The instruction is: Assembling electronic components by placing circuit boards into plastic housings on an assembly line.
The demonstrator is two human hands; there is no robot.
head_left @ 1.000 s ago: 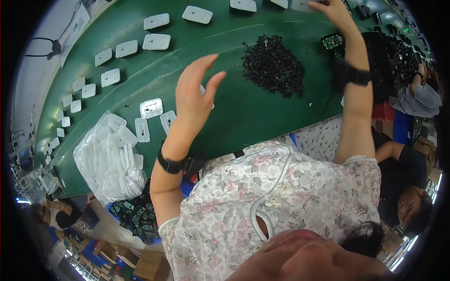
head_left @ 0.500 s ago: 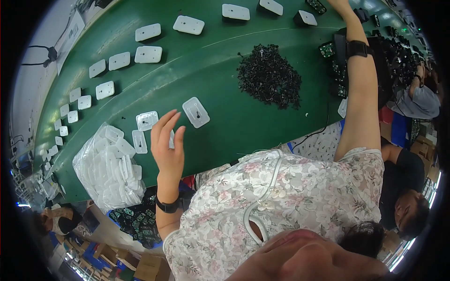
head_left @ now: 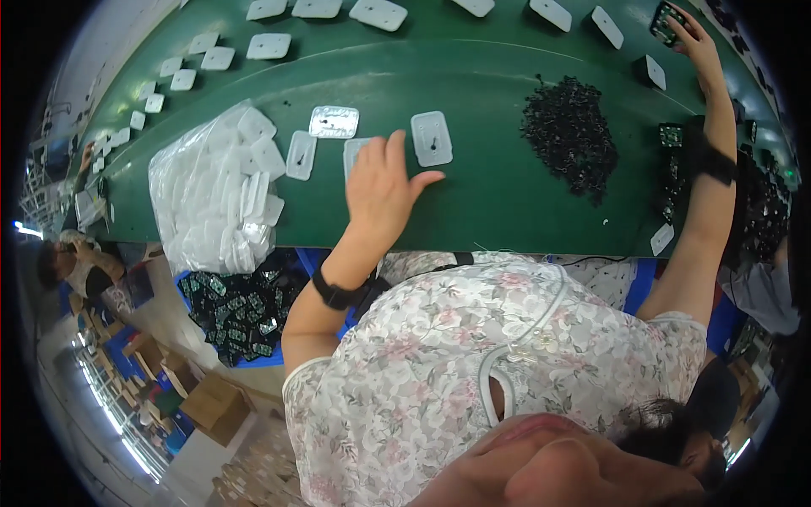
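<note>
My right hand (head_left: pixel 699 51) is stretched out to the far right, its fingers closed on a black housing with a green circuit board (head_left: pixel 666 24). My left hand (head_left: pixel 379 193) hovers low over the green table with fingers extended and thumb apart, holding nothing. Partly hidden beneath its fingers is a white plastic cover (head_left: pixel 354 150). Just right of those fingers lies another white cover (head_left: pixel 432 139) with a small black piece in it. To the left are a shiny white cover (head_left: pixel 334 122) and a narrower-looking one (head_left: pixel 301 155).
A heap of small black parts (head_left: pixel 571 135) lies right of centre. At left, a clear bag (head_left: pixel 215 190) bulges with white covers. White-topped units (head_left: pixel 378 13) line the far side. Below the table's edge stands a blue bin of circuit boards (head_left: pixel 241 308). Black housings crowd the right end.
The view has shifted, so the table's contents sit further apart in it. My right hand has come into fuller view with the black housing in it. My left hand remains beside the white covers.
</note>
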